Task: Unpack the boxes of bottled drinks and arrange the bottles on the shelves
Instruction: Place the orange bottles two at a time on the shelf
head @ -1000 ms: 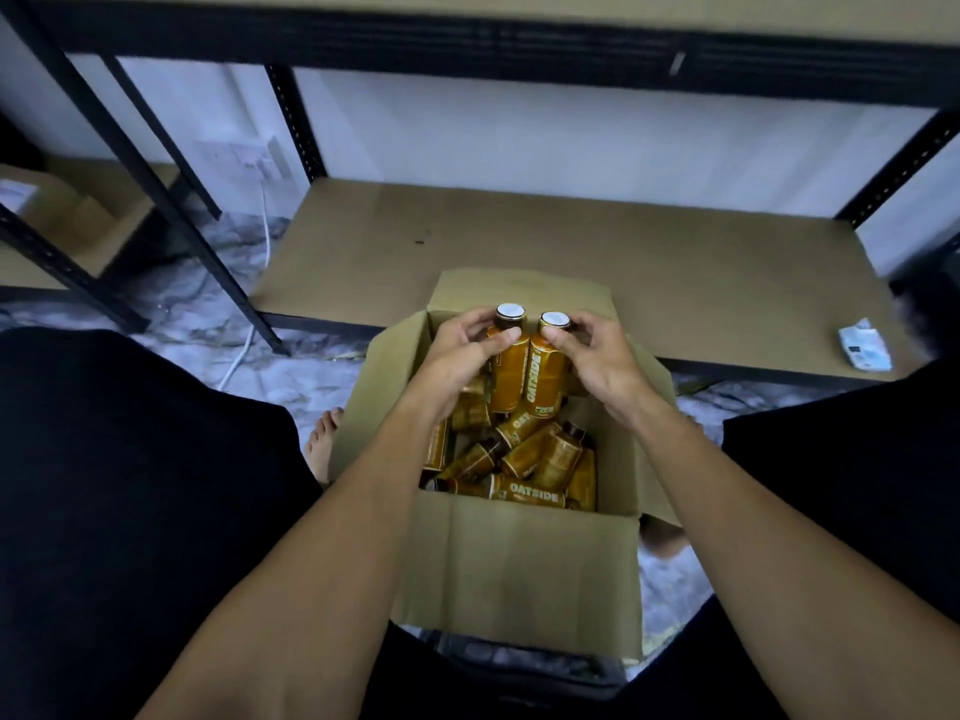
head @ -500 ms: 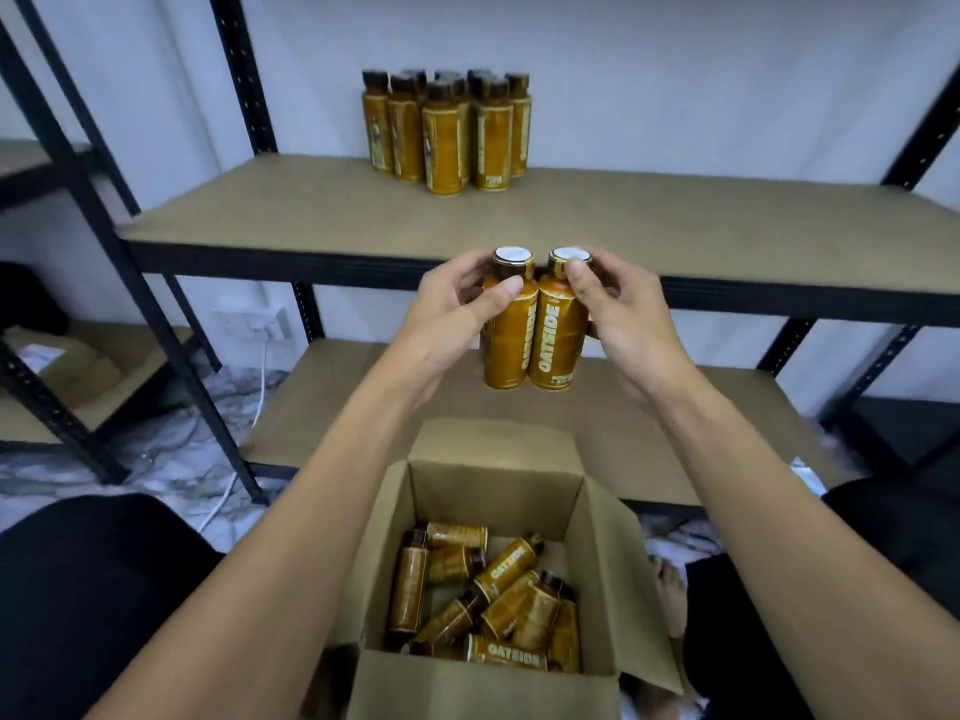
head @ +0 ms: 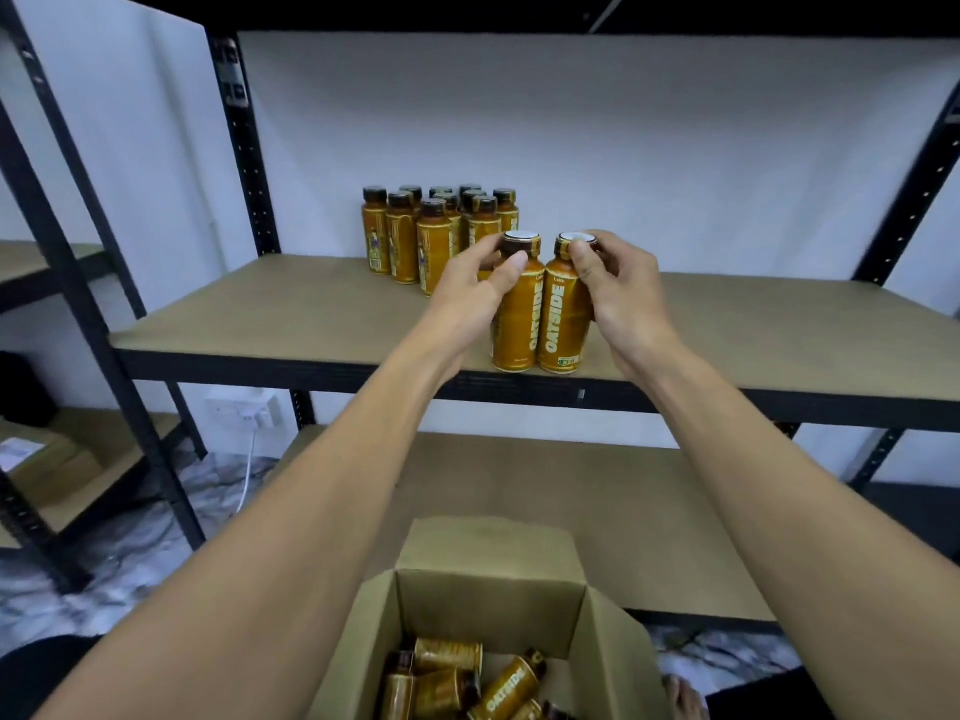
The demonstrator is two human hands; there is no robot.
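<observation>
Two amber bottles labelled OATSIDE stand side by side at the front edge of the middle shelf. My left hand grips the neck of the left bottle. Around the cap of the right bottle, my right hand curls its fingers. Behind them, a cluster of several matching bottles stands upright further back on the same shelf. Below, an open cardboard box holds several more bottles lying on their sides.
Black metal uprights frame the shelf unit. A lower shelf board sits under the middle one. Another rack stands at the left, with a cardboard box on its low shelf. A wall socket with a white cable is behind.
Both hands lifted the two bottles out of the box, raised them past the lower shelf and brought them onto the front edge of the middle shelf. My view tilted upward.
</observation>
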